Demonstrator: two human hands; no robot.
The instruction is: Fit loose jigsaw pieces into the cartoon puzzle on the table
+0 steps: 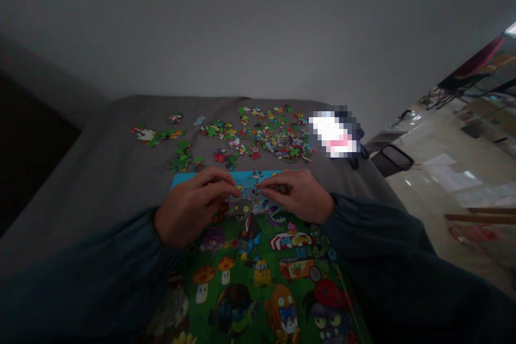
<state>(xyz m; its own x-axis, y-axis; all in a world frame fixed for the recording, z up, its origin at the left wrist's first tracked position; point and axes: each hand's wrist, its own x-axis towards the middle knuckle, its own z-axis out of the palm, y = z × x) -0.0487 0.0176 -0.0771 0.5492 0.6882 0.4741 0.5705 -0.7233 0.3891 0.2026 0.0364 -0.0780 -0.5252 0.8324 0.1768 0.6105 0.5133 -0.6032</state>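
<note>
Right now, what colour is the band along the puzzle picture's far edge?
Bright blue; the far band shows best in the head view.

Gray fabric-covered surface (100,172) here, loose jigsaw pieces (266,134) scattered across the far half, big green cartoon puzzle picture (258,279) lying up front, plus some pixelated blob (334,134) on the far right corner.

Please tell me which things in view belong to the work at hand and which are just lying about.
In use: left hand; right hand; cartoon jigsaw picture; loose jigsaw pieces.
Just lying about: grey cloth cover; black mesh basket; wooden rods.
</note>
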